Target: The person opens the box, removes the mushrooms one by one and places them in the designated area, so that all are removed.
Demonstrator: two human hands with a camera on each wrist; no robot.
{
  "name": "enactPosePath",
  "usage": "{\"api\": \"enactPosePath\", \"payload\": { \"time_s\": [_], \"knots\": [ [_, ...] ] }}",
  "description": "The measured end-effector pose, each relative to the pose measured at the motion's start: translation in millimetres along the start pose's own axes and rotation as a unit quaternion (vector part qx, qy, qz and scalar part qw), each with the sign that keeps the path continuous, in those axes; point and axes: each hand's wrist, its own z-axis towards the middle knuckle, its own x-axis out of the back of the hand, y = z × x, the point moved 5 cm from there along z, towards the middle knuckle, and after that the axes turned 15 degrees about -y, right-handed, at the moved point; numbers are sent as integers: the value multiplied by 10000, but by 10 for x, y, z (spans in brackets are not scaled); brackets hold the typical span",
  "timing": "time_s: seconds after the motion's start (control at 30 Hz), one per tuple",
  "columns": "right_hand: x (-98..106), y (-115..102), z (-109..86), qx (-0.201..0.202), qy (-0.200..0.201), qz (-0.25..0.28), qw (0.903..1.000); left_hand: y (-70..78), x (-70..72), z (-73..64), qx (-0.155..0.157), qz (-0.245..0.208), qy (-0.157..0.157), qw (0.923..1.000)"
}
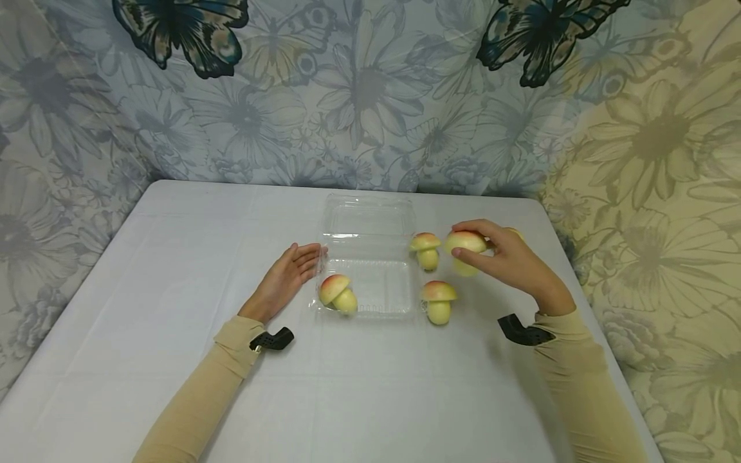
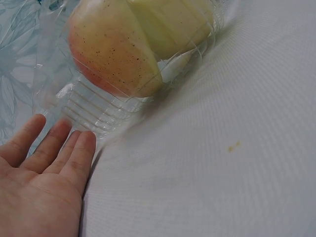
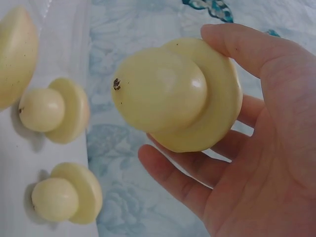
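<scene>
In the head view my right hand (image 1: pixel 512 260) grips a toy mushroom (image 1: pixel 465 243) by its cap, with thumb and fingers round the rim. The right wrist view shows its pale rounded stem (image 3: pixel 158 89) pointing away from the palm. My left hand (image 1: pixel 286 276) lies with fingers extended at the left side of a clear plastic container (image 1: pixel 382 289), its fingertips at the wall. Inside the container's front left corner, another mushroom (image 1: pixel 336 292) with a yellow and reddish cap lies tilted. The left wrist view shows that mushroom (image 2: pixel 116 49) close up through the plastic.
Right of the container lie two more mushrooms, a rear one (image 1: pixel 427 251) and a front one (image 1: pixel 439 301). A further yellow cap (image 1: pixel 514 233) is partly hidden behind my right hand. The container's lid (image 1: pixel 367 215) lies open toward the back of the white-covered table (image 1: pixel 370 399).
</scene>
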Motion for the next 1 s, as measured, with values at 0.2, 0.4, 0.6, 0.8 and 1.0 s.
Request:
{"api": "enactPosePath", "payload": {
  "time_s": [0.2,0.4,0.6,0.8,1.0],
  "knots": [
    [18,18,-33,139,103,-143,9997,6,-3,-1,-15,-24,2,10000],
    [39,65,-81,-156,155,-76,9997,-4,9,2,-23,-13,-9,10000],
    [39,102,-133,-243,151,-57,9996,-10,16,13,-19,29,-25,10000],
    [36,156,-187,-486,141,16,9987,-8,10,9,-12,20,-18,10000],
    [32,230,-222,-668,233,110,9974,4,-5,1,-41,-2,14,10000]
  ]
}}
